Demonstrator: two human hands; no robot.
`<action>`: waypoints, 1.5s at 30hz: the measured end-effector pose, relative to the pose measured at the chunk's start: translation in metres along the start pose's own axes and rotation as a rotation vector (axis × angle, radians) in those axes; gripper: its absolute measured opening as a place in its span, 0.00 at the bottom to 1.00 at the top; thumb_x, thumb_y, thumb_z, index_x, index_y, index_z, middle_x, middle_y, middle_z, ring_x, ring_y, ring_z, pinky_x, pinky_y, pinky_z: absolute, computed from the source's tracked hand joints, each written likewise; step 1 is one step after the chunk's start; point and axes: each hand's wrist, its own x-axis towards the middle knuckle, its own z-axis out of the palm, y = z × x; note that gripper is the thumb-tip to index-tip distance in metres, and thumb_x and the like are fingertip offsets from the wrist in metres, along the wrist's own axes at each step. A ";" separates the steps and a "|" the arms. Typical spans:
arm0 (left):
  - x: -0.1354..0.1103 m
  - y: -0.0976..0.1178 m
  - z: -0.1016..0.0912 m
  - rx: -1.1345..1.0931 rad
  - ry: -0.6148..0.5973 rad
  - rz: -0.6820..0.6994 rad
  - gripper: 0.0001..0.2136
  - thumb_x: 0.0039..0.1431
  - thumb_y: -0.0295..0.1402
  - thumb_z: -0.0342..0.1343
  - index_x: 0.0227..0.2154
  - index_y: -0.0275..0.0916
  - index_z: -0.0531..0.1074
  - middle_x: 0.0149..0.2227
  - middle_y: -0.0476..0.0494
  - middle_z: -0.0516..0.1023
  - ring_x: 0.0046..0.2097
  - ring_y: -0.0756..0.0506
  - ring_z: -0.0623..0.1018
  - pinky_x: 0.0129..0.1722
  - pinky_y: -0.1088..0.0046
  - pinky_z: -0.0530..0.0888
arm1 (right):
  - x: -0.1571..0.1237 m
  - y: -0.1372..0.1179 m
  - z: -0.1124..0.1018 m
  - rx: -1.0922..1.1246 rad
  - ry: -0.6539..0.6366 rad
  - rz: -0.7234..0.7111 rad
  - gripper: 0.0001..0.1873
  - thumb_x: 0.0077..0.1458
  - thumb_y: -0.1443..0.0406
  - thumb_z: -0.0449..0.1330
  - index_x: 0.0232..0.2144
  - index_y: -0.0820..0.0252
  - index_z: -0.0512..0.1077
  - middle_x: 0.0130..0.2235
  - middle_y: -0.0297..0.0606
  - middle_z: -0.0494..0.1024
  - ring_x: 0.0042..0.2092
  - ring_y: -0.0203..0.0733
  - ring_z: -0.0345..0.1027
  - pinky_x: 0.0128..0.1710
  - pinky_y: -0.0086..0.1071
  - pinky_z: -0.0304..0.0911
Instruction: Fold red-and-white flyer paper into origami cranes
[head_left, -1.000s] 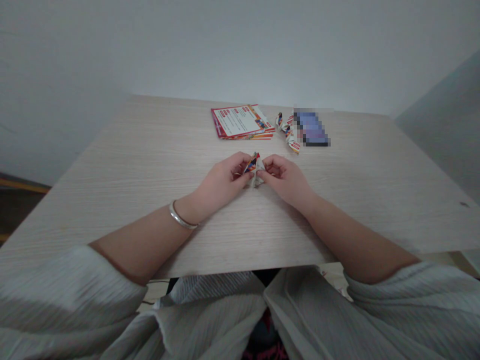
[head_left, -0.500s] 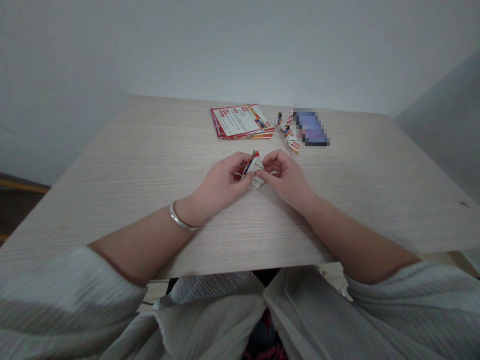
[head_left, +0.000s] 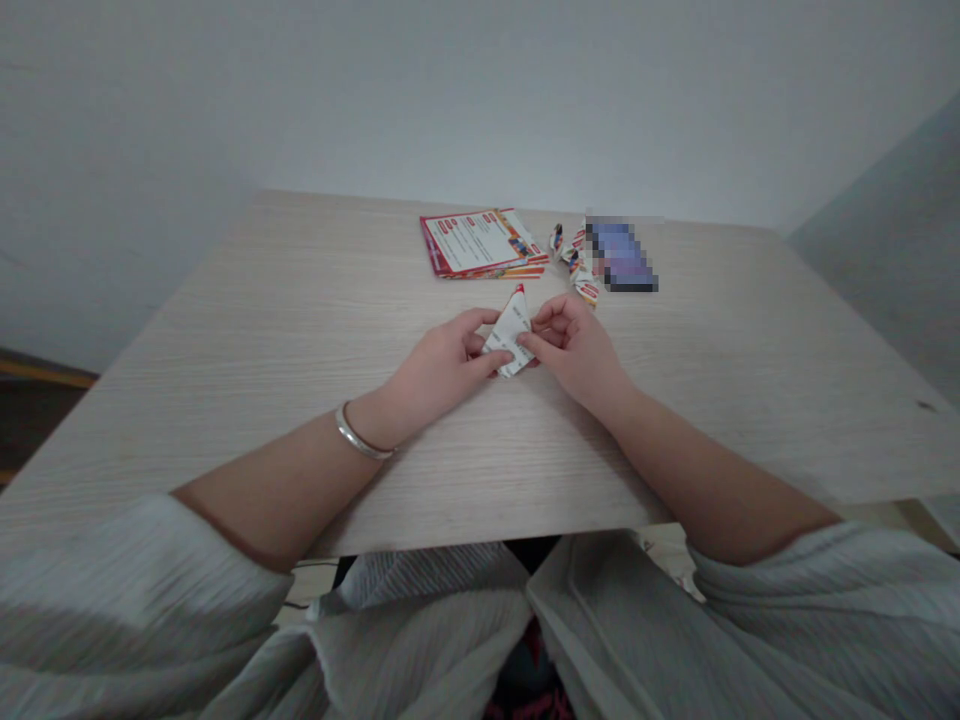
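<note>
A small folded piece of printed paper [head_left: 512, 332], white with a red tip at the top, is held between both hands above the table. My left hand [head_left: 442, 362] pinches its left side, thumb across the lower front. On the other side, my right hand [head_left: 577, 345] grips the right edge between thumb and fingers, the thumb lying on the face. Some fingertips are hidden behind the paper. Beyond the right hand lie several folded paper pieces [head_left: 586, 288] with red, white and orange print.
A stack of printed leaflets [head_left: 480, 243] rests toward the back of the pale wooden table [head_left: 300, 300]. Right of the folded pieces is a dark flat rectangular object [head_left: 622, 256], pixelated, with a bluish-purple face. A wall [head_left: 480, 100] stands behind the table.
The folded paper has been turned and flattened, so its broad white face and printed lines now face me. Both hands stay in nearly the same place, still holding it.
</note>
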 end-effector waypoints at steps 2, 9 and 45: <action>0.000 0.002 -0.001 0.004 0.002 0.009 0.20 0.60 0.36 0.62 0.55 0.40 0.74 0.40 0.46 0.85 0.37 0.45 0.82 0.36 0.71 0.76 | -0.001 0.001 0.000 -0.023 -0.064 0.027 0.22 0.46 0.62 0.70 0.35 0.49 0.58 0.29 0.25 0.74 0.29 0.38 0.74 0.27 0.33 0.71; 0.003 0.000 -0.004 0.168 -0.017 0.085 0.16 0.69 0.35 0.49 0.53 0.36 0.76 0.49 0.40 0.84 0.48 0.42 0.82 0.52 0.62 0.76 | -0.002 0.002 -0.003 -0.055 -0.133 0.062 0.22 0.46 0.62 0.69 0.35 0.50 0.58 0.30 0.26 0.77 0.33 0.41 0.78 0.32 0.34 0.72; 0.000 -0.007 -0.026 0.643 -0.393 0.512 0.17 0.72 0.28 0.47 0.56 0.38 0.78 0.62 0.36 0.78 0.63 0.41 0.78 0.68 0.61 0.71 | 0.003 0.013 -0.024 -0.913 -0.117 -0.402 0.02 0.59 0.67 0.68 0.35 0.55 0.80 0.57 0.48 0.81 0.62 0.55 0.71 0.66 0.54 0.57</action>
